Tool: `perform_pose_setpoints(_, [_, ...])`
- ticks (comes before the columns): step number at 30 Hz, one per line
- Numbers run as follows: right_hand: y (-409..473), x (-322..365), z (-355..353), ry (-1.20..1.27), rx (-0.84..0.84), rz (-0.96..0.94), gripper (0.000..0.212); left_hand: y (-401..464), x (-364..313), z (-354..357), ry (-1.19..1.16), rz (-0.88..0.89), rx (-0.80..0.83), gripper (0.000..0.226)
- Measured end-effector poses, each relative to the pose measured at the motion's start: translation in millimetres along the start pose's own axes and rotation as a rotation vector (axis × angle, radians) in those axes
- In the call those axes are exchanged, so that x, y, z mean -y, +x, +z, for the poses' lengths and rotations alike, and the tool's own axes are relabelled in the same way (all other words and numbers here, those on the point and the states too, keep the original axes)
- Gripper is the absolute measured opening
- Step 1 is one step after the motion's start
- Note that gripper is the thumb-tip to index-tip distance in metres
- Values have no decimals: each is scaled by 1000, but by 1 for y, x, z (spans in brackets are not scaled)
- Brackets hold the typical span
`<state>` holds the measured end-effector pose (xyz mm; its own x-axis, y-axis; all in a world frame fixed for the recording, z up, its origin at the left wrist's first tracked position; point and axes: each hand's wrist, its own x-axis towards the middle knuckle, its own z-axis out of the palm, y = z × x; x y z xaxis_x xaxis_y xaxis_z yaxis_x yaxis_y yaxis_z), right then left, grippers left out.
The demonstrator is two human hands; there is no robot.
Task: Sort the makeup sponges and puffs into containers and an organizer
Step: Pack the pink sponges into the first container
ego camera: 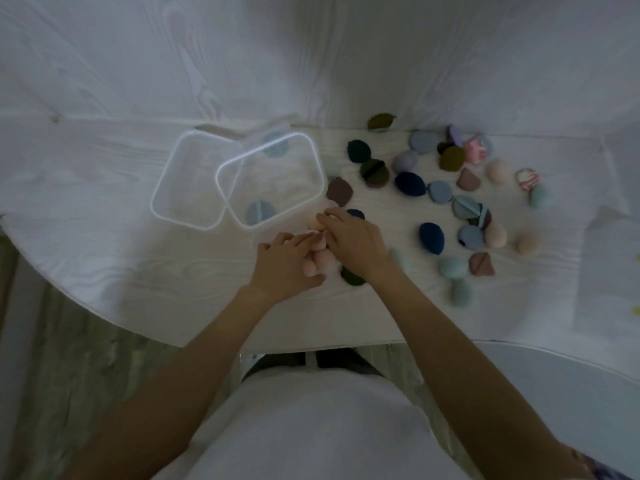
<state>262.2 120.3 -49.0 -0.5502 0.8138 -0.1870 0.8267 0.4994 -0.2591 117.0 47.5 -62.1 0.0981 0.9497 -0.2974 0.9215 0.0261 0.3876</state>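
White wood-grain tabletop (138, 265) fills most of our view, with pale wall panels behind it. Near the front edge our two hands meet over a small cluster of peach egg-shaped makeup sponges (320, 263). Our left hand (287, 268) curls around several of them from the left, and our right hand (356, 242) pinches another peach sponge (73, 223) at its fingertips, pointed toward the containers.

Two clear rectangular plastic containers sit just beyond and to the left of the hands: the nearer clear container (221, 174) overlaps the farther clear container (159, 188) and already holds a round blue puff with a strap (260, 211). From the right hand's fingertips, the nearer container's rim lies just ahead and slightly left, so we judge the coming drop to be a short forward reach, with the right hand the closer one.

To the right, scattered well apart from the containers, lie the unsorted puffs and sponges (464, 195) in navy, blue, olive, mauve, mint and peach.

How many sponges the left hand holds is hidden by the fingers. A dark green puff (351, 277) is half covered by the right wrist. We see no organizer.
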Motion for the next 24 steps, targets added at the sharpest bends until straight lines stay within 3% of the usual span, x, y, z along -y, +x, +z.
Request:
perform_pose_setpoints(5, [-44,-38,-14,251,-197,25,33,8,-17,9,50,88,-39,76])
perform_pose_setpoints(10, [-95,-126,-26,263,-462,310,21,23,-38,14,95,96,-37,73])
perform_pose_setpoints(12, [-104,-168,-28,201,-464,448,21,28,-45,16,112,93,-33,73])
perform_pose_setpoints(17, [-102,-248,-19,-4,-354,561,24,30,-54,20,99,46,-70,73])
perform_pose_setpoints(21, [-94,-266,-12,37,-153,624,31,30,-59,20,76,-7,-68,74])
perform_pose_setpoints(24, [-94,-255,-22,81,-234,571,28,28,-60,20,37,-27,-73,75])
